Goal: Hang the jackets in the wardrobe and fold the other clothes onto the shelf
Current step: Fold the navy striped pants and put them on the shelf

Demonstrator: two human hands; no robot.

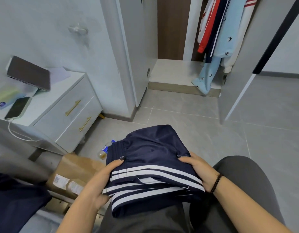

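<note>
A folded navy garment with white stripes (152,158) rests over my lap, low in the middle of the view. My left hand (101,182) grips its left edge, thumb on top. My right hand (199,170), with a black bead bracelet at the wrist, holds its right edge. The wardrobe (172,71) stands open ahead. Several jackets (217,29) hang inside at the upper right: red and white, navy, and light blue with bird prints. The light blue one reaches down to the wardrobe's white floor.
A white nightstand (64,105) at left carries a tablet (28,73) and a charging phone (17,107). A cardboard box (73,172) and a plastic bottle (105,149) lie on the grey tile floor. Another dark garment (14,199) lies at the lower left. An open wardrobe door (242,84) stands at right.
</note>
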